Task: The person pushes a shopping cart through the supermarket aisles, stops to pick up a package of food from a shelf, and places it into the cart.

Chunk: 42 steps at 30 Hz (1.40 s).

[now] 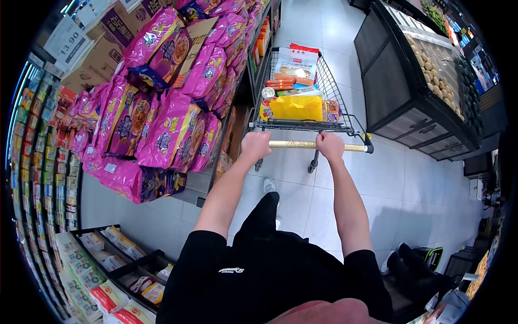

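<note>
Both my hands grip the pale yellow handle [294,144] of a wire shopping cart [335,92] in front of me. My left hand [256,144] wraps round the handle near its left end. Right of centre, my right hand [329,146] is closed on the same bar. Inside the cart lie a yellow package [298,108], orange-red sausage packs [280,84], a white and red bag [296,62] and a round can or jar lid [268,93]. The lower contents are partly hidden.
Purple noodle packs [170,129] are piled on a display at the left, close to the cart. A dark produce stand [402,86] holds round tan produce at the right. Pale floor tiles [345,181] run between them. Another person's dark-clothed legs [415,267] show at lower right.
</note>
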Motion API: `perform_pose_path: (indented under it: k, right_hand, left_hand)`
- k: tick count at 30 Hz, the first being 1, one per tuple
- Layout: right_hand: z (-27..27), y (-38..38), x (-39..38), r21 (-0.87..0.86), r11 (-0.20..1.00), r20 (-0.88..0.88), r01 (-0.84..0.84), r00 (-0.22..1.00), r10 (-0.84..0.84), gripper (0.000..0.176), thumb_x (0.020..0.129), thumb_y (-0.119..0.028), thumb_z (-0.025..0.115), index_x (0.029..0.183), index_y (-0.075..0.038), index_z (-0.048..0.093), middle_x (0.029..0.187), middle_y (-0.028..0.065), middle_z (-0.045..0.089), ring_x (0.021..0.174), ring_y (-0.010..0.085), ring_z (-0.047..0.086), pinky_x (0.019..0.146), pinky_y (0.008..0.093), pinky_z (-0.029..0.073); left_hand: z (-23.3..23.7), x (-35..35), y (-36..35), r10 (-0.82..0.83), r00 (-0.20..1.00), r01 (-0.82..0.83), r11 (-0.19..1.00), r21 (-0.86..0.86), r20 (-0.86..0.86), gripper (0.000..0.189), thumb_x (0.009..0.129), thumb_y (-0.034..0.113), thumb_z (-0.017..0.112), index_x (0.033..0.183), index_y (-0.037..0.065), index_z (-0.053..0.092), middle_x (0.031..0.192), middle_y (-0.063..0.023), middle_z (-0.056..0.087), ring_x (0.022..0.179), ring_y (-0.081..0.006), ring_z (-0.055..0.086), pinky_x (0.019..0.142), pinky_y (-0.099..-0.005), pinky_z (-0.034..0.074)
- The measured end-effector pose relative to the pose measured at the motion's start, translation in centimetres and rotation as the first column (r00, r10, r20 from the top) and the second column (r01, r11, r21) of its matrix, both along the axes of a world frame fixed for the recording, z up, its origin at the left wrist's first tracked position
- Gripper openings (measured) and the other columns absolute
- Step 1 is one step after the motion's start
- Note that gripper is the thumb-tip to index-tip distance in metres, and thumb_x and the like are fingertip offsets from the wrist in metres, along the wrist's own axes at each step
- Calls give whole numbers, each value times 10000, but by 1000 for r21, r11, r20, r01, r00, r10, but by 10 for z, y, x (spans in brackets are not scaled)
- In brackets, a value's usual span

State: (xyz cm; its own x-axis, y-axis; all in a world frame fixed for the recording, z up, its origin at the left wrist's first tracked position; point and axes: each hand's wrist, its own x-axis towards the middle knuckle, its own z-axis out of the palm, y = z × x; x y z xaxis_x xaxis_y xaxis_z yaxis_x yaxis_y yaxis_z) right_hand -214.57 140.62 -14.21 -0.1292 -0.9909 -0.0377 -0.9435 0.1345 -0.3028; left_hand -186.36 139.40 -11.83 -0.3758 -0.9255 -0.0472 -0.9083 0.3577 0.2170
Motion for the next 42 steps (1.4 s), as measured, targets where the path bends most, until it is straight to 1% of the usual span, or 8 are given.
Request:
perform_pose_path:
  k: [21, 23, 27, 29, 34, 36, 39, 42]
  right_hand:
    - [-27, -220, -68, 184, 983, -82, 16, 997, -1, 371, 891, -326, 439, 879, -104, 736, 850, 165, 712, 790, 374, 685, 741, 492, 537]
    - [-28, -238, -74, 220, 975, -91, 23, 996, -3, 364, 883, -333, 453, 884, -108, 739, 867, 165, 714, 814, 373, 684, 753, 492, 535]
    - [-25, -270, -86, 321, 946, -64, 46, 998, -27, 359, 872, -346, 469, 935, -112, 733, 929, 173, 712, 888, 370, 677, 800, 479, 527]
    - [-25, -288, -94, 381, 924, -43, 18, 999, -1, 352, 856, -349, 484, 943, -116, 734, 960, 170, 714, 919, 366, 676, 821, 468, 526]
    - [-28, -341, -120, 424, 905, 5, -20, 1000, 19, 361, 833, -357, 498, 955, -110, 732, 963, 165, 721, 928, 350, 682, 823, 451, 527]
    - [-24, -368, -133, 612, 787, 26, -76, 997, 76, 404, 827, -364, 502, 1055, -129, 737, 1111, 148, 711, 1060, 330, 664, 929, 438, 506]
    - [-32, -402, -152, 636, 752, 101, -174, 985, 143, 438, 819, -362, 502, 1099, -111, 725, 1175, 159, 688, 1110, 331, 644, 968, 434, 487]
    - [-32, -423, -169, 647, 737, 118, -193, 981, 153, 480, 821, -373, 499, 1133, -76, 709, 1216, 163, 671, 1142, 324, 631, 985, 424, 476]
  left_hand:
    - [-32, -69, -197, 85, 992, -85, 996, 2, -93, 162, 668, 149, 721, 808, 111, 648, 721, -87, 682, 720, -283, 679, 717, -388, 524]
    - [-37, -75, -212, 83, 986, -91, 995, -49, -147, 98, 686, 123, 688, 747, 119, 611, 677, -76, 657, 674, -283, 668, 631, -417, 513]
    - [-46, -88, -237, 69, 984, -84, 993, -88, -162, 110, 675, 116, 693, 738, 119, 604, 672, -72, 647, 647, -283, 651, 623, -416, 501]
    - [-49, -97, -251, 91, 986, -99, 994, -50, -141, 175, 653, 146, 737, 776, 117, 616, 717, -60, 665, 711, -264, 666, 721, -383, 512]
    - [-58, -123, -287, 111, 981, -130, 985, -112, -161, 149, 649, 127, 717, 733, 118, 594, 699, -59, 650, 689, -272, 651, 701, -389, 504]
    - [-62, -134, -303, 129, 982, -149, 978, -144, -139, 141, 649, 119, 710, 719, 118, 588, 698, -59, 649, 685, -273, 647, 693, -392, 501]
    - [-63, -153, -330, 128, 981, -160, 957, -241, -144, 96, 684, 113, 683, 713, 136, 595, 681, -40, 643, 685, -250, 640, 649, -378, 462]
    - [-67, -172, -343, 202, 975, -215, 964, -159, -93, 90, 690, 111, 687, 719, 141, 607, 685, -27, 646, 694, -241, 644, 667, -377, 463]
